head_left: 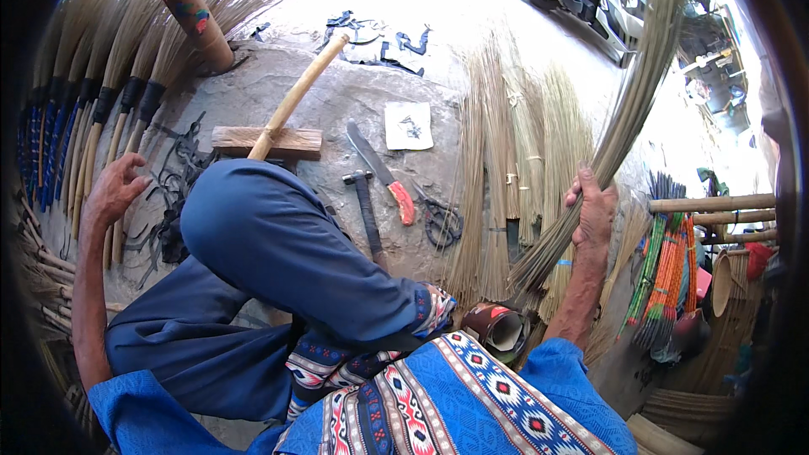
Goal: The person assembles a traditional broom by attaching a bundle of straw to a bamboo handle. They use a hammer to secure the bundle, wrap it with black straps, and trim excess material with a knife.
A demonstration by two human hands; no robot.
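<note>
gripping a long bundle of broom straw (628, 109) in a clenched right hand (594, 212) at 3 o'clock, the person holds it raised and slanting toward 1 o'clock. the left hand (114, 190) at 9 o'clock is spread, holding nothing, just beside finished brooms (101, 76). by my judgement this bundle is not yet bound: loose straw piles (514, 160), a knife (383, 173), hammer (366, 211) and scissors (442, 219) lie near 12 o'clock.

The raised knee (278, 236) hides the wooden stick's (295, 97) lower end, and the held bundle of straw (624, 118) runs off the top edge.
</note>
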